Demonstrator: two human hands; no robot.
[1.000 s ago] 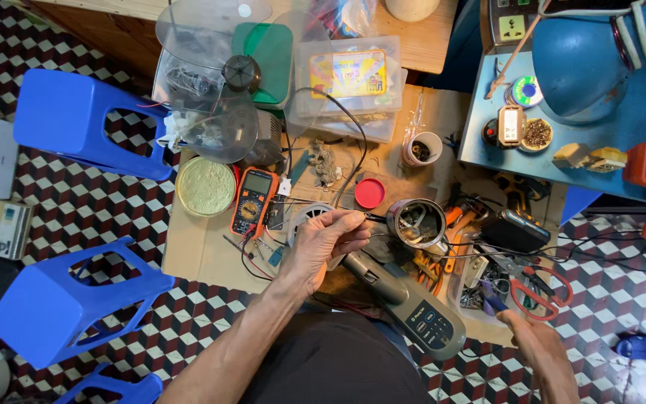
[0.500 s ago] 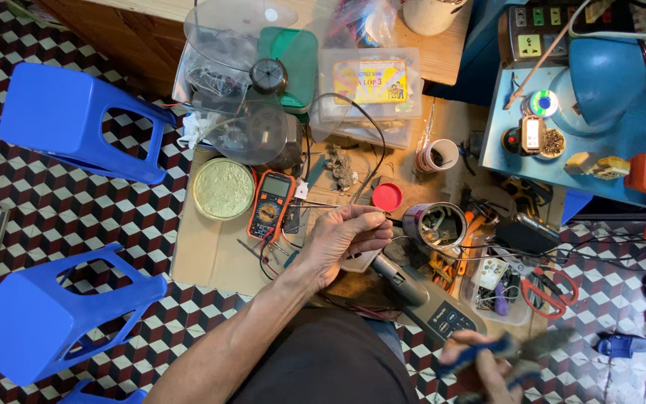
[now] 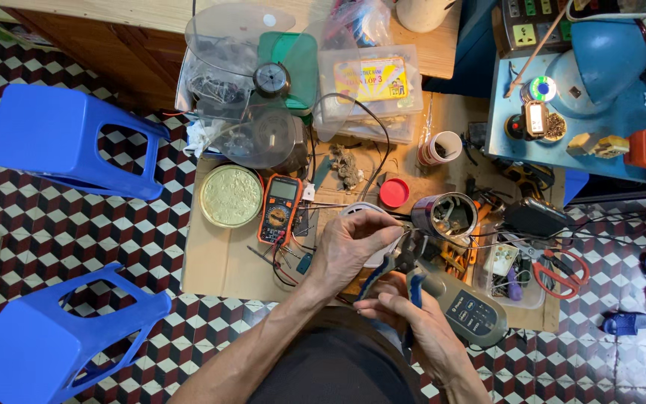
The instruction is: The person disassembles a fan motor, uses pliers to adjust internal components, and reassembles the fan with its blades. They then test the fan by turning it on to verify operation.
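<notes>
The left hand (image 3: pixel 349 251) is pinching something too small to make out; the right hand (image 3: pixel 413 314) is grasping blue-handled pliers (image 3: pixel 392 263), partly hiding a grey tool (image 3: pixel 466 308). A yellow-labelled clear box (image 3: pixel 371 84) is lying behind.

Single head-worn view, looked straight down from above the seated person, fairly high, wide framing. Both hands sat low centre: left hand (image 3: pixel 349 247) and right hand (image 3: pixel 420 329) close together, pliers (image 3: pixel 390 265) between the fingers. Beyond the fingertips lay the cardboard mat (image 3: pixel 218 262) and cluttered bench; left of the fingers, blue stools (image 3: pixel 54 135) on tiled floor. No second view to share coverage.
</notes>
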